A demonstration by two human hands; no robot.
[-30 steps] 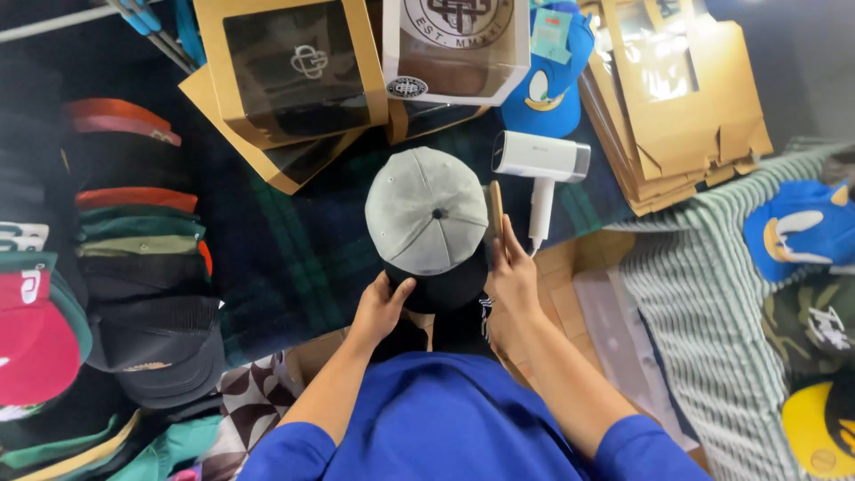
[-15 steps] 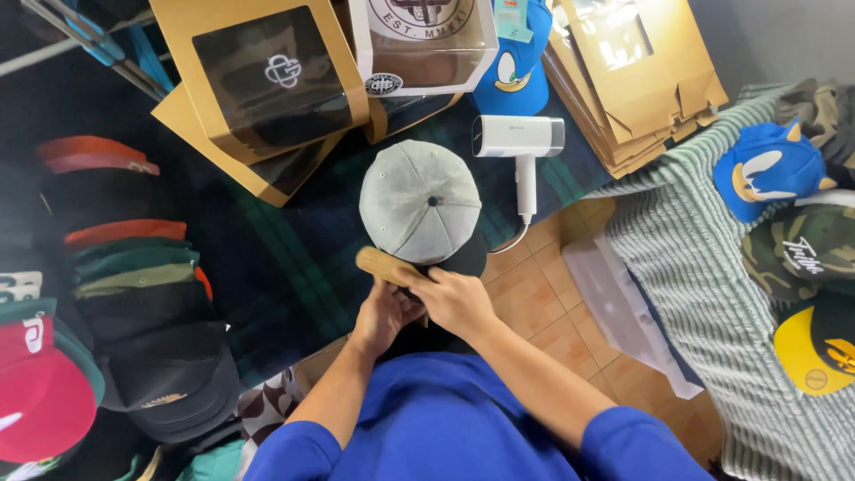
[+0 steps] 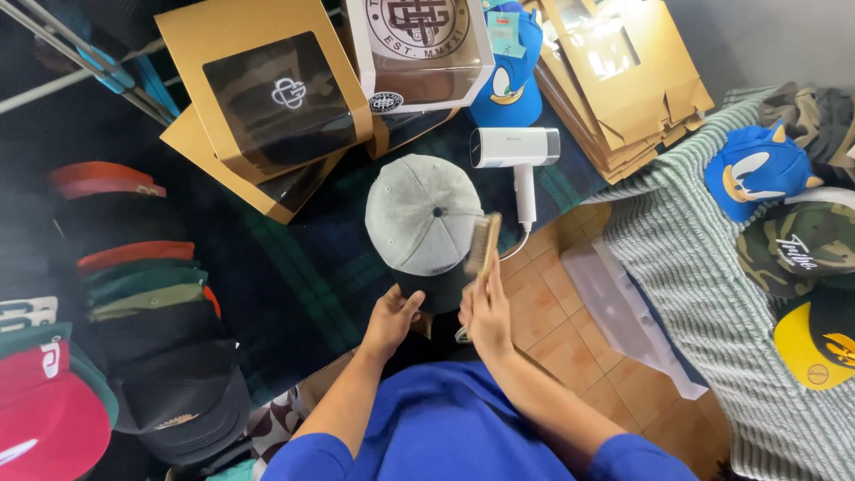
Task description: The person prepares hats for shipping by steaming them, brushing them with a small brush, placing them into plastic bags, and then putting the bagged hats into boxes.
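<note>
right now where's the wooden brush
In the head view it is just right of centre: the right hand holds the wooden brush against the right edge of the grey cap, below the white handheld steamer.

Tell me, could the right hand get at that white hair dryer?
Probably yes: the hair dryer lies uncovered just beyond the right hand, but that hand is holding a wooden brush.
</note>
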